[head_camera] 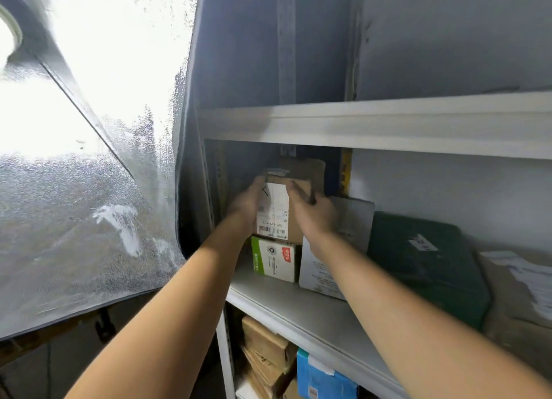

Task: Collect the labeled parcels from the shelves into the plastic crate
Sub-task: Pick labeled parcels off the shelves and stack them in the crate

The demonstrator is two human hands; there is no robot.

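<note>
Shelf [298, 306]: grey-white board just under my hands, in a tight corner. I see a bright, wet window [89, 100] beyond my left hand [246, 203].
Parcel [276, 210]: brown, white label, between my two hands, on top of a green-and-white box [273, 258].
Left hand: grips the parcel's left side.
Right hand [313, 216]: fingers curl over its top right edge.
Nearby: white envelope [355, 219] and dark green parcel [424, 261], past my right hand.

The brown cardboard parcel [294, 233] bears a white barcoded label [273, 209]. The white printed carton [276, 260] has a green band [256, 257].
</note>
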